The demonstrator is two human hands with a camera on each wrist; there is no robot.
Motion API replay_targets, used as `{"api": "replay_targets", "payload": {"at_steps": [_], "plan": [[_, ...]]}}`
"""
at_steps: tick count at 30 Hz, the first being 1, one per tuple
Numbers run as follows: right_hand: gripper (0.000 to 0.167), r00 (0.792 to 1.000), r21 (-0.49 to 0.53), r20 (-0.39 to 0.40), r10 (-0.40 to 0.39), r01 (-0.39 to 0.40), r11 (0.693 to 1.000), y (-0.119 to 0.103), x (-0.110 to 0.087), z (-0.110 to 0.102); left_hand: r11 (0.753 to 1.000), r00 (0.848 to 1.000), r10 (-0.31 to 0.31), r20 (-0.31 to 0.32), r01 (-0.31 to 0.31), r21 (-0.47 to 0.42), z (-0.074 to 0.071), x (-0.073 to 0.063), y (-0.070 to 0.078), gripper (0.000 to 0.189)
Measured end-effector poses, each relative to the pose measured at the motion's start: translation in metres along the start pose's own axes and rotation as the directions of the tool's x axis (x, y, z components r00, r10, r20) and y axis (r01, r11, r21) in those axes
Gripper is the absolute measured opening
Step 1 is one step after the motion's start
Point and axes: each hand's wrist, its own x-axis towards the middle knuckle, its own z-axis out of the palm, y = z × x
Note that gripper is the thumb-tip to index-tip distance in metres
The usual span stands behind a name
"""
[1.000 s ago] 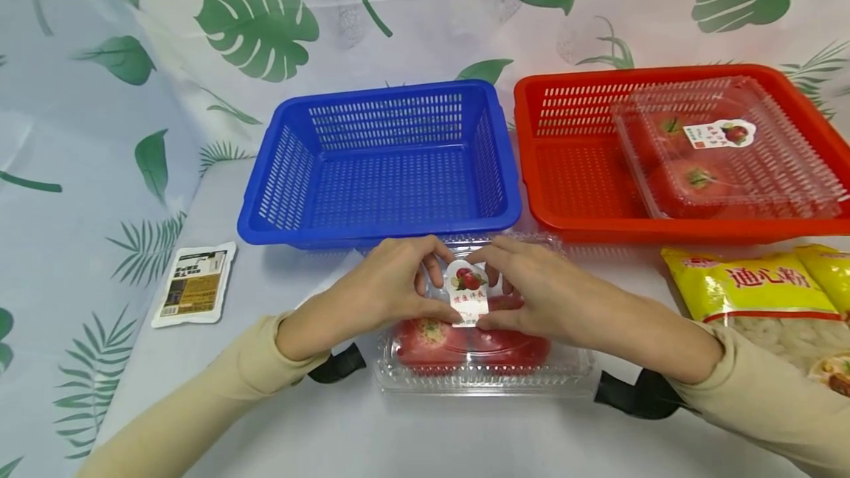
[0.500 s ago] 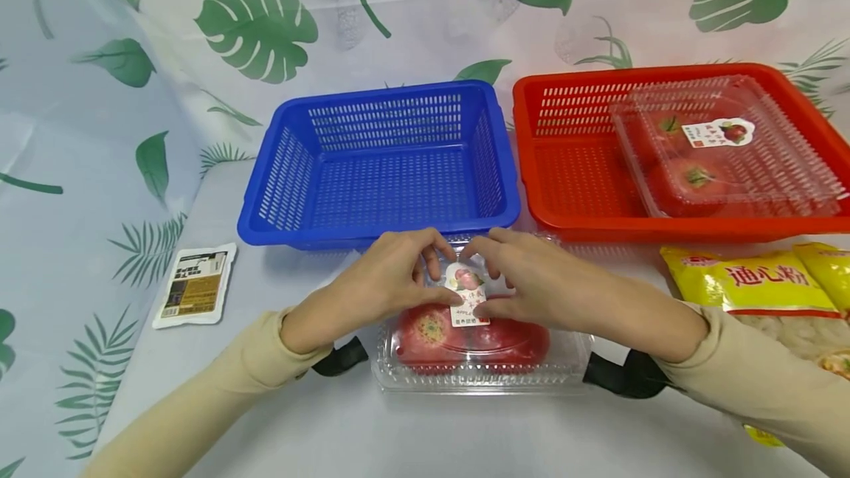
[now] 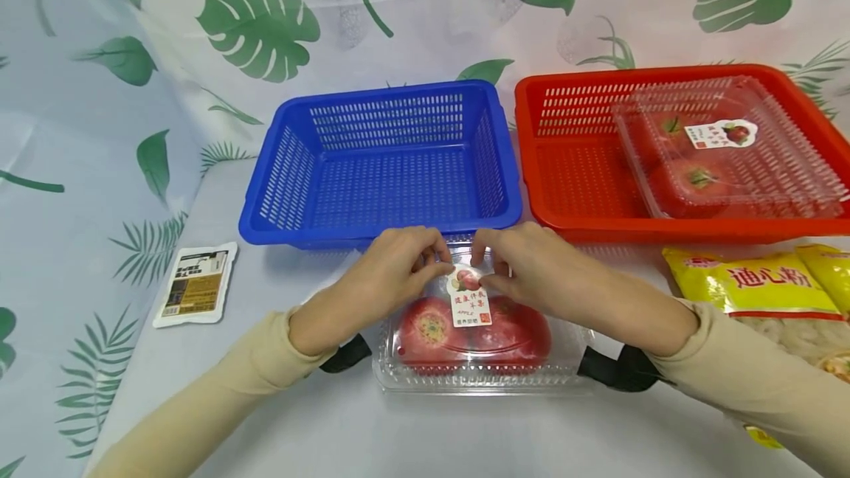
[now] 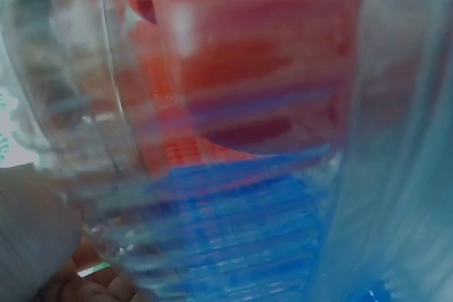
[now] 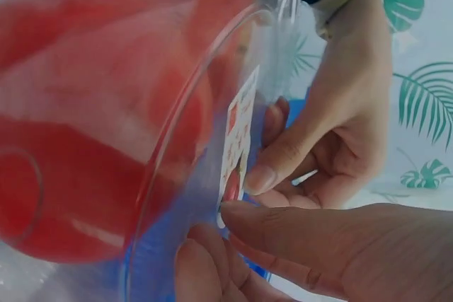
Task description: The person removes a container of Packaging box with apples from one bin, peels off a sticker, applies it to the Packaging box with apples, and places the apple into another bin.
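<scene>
A clear plastic clamshell box lies on the table, with red fruit inside. Its lid carries a white sticker that shows an apple picture and the word APPLE. My left hand presses the sticker's upper left edge with the thumb, its fingers bent over the lid. On the other side my right hand has its thumb on the upper right edge. From the right wrist, both thumbs appear close together at the picture end of the sticker. The left wrist view is filled by the box's ridged side.
Behind the box stand a blue basket and a red basket. Another labelled clamshell box of red fruit sits in the red one. A yellow pasta bag lies at the right, a small flat packet at the left.
Both thumbs have moved from the sticker's lower part up to its upper edges, uncovering its printing and more of the fruit. The box stays in place.
</scene>
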Motion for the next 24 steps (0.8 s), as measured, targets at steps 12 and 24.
{"api": "replay_targets", "payload": {"at_steps": [12,24], "plan": [[0.034,0.974,0.0,-0.17,-0.152,0.154,0.988,-0.004,-0.042,0.016,0.886,0.937,0.34,0.075,-0.346,0.309,-0.001,-0.038,-0.004,0.036],[0.055,0.988,-0.109,-0.078,-0.135,0.127,0.986,0.019,-0.063,0.035,0.891,0.935,0.246,0.254,-0.322,0.322,0.002,-0.049,-0.004,0.063]]}}
